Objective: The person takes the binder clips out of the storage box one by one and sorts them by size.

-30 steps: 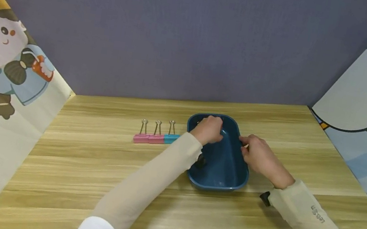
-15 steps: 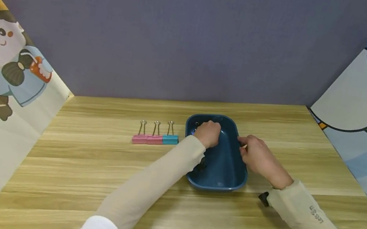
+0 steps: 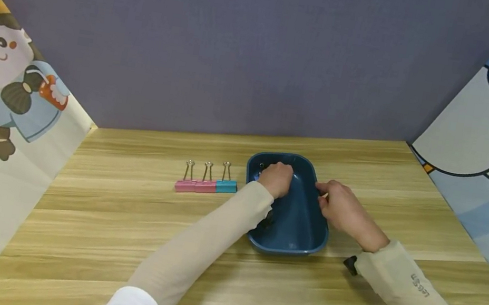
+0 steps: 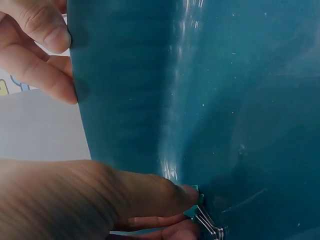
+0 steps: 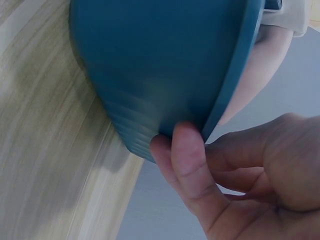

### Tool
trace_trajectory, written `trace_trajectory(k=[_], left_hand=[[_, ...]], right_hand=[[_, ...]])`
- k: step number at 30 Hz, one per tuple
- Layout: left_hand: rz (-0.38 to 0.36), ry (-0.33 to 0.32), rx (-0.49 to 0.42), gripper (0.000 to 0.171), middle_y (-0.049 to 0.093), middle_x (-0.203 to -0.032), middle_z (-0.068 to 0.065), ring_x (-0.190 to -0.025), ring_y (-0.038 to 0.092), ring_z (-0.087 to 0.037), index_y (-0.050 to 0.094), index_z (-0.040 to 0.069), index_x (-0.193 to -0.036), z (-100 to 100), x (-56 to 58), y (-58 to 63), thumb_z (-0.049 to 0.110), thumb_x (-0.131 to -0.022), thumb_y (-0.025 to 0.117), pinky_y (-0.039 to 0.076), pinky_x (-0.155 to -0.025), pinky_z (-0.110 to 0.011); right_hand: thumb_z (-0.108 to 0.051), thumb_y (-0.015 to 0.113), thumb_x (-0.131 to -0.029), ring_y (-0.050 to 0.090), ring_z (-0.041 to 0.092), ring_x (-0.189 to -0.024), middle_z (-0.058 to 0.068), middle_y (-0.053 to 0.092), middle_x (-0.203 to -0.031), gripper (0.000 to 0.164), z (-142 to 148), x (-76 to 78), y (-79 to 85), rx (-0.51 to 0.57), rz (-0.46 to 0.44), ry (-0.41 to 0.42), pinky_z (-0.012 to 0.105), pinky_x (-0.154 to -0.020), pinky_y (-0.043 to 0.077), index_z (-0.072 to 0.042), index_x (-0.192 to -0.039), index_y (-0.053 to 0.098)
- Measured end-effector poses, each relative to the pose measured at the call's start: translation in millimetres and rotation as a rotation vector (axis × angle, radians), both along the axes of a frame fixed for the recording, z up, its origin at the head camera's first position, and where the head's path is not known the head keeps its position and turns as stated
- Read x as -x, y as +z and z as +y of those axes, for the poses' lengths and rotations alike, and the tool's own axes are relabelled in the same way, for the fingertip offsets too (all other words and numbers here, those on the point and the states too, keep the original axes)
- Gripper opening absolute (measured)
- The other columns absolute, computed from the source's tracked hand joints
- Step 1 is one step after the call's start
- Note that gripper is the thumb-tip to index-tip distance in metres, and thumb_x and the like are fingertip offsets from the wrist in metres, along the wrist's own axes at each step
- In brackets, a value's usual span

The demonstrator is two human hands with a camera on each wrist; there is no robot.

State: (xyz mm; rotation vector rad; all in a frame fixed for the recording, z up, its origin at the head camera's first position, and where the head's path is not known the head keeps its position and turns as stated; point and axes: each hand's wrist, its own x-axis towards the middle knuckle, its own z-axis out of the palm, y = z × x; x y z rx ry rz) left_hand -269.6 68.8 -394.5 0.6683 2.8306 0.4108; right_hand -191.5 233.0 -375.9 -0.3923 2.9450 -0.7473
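A dark blue plastic bin stands on the wooden table. My left hand reaches down inside it, near the far left part. In the left wrist view, the thumb and fingers of that hand pinch a teal binder clip with silver wire handles; the fingers partly cover it. My right hand grips the bin's right rim, fingers inside and thumb outside or the reverse, which I cannot tell. The right wrist view shows its fingertips pressed against the bin's wall.
Left of the bin, two pink binder clips and a light blue binder clip stand in a row, handles pointing to the back. A purple-grey panel rises behind the table. Cartoon-printed panels flank both sides.
My left hand has shifted slightly downward within the bin, toward me. The right hand keeps its hold on the rim. The row of clips stays put.
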Motion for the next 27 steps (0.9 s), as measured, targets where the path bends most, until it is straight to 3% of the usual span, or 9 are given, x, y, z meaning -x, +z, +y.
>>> trace_trajectory(k=[15,20,25,27], left_hand=[[-0.001,-0.031,-0.021,0.010,0.056,-0.072,-0.006,-0.053,0.050,-0.015,0.065,0.008,-0.089,-2.9,1.2,0.7,0.007,-0.093,0.055,0.039,-0.045,-0.025],[-0.008,-0.060,-0.069,0.008,0.055,-0.070,-0.007,-0.048,0.046,-0.014,0.062,0.007,-0.085,-8.5,0.6,10.6,0.003,-0.090,0.058,0.036,-0.042,-0.024],[0.017,-0.083,-0.110,0.019,0.038,-0.059,-0.002,-0.043,0.028,-0.012,0.053,0.009,-0.073,-15.3,-2.5,25.3,0.000,-0.088,0.057,0.027,-0.041,-0.023],[0.046,-0.087,-0.124,0.013,0.045,-0.064,-0.002,-0.046,0.030,-0.010,0.058,0.006,-0.076,-17.5,-4.6,30.6,-0.001,-0.086,0.058,0.029,-0.043,-0.022]], right_hand=[[0.004,0.049,-0.091,0.057,0.024,-0.077,0.020,0.054,-0.097,0.037,-0.6,-0.4,0.5,-0.009,-0.004,-0.003,0.031,-0.058,0.047,0.014,-0.127,0.049],[0.003,0.049,-0.092,0.056,0.024,-0.077,0.020,0.054,-0.098,0.037,-1.5,-0.7,1.6,-0.009,-0.015,-0.005,0.030,-0.058,0.046,0.014,-0.128,0.049],[0.003,0.049,-0.092,0.056,0.024,-0.077,0.020,0.054,-0.097,0.037,-1.4,-1.3,1.6,0.001,-0.007,-0.010,0.030,-0.057,0.046,0.014,-0.127,0.050],[0.003,0.049,-0.091,0.056,0.024,-0.077,0.021,0.054,-0.098,0.037,-1.0,-1.4,1.2,0.006,-0.002,-0.012,0.030,-0.057,0.046,0.015,-0.126,0.050]])
